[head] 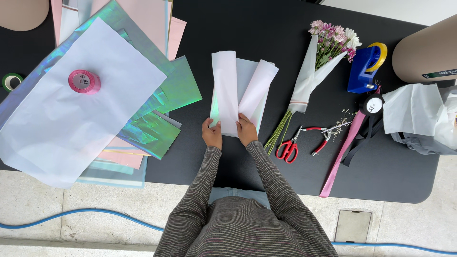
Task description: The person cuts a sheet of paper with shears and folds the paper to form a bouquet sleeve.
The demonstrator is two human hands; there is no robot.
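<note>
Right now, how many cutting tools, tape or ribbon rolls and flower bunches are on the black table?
Cutting tools: 2, red scissors and red-handled pruners
Rolls: 4, pink, green, black-and-white, yellow in blue dispenser
Flower bunches: 1
Total: 7

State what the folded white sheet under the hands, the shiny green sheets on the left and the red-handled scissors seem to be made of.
Folded white sheet: thin, matt, slightly translucent paper, probably tissue; it folds softly. Both hands, left hand and right hand, press its lower edge. Shiny green sheets: glossy iridescent film, showing rainbow glare. Red-handled scissors: apparently metal blades with plastic-looking loops.
</note>
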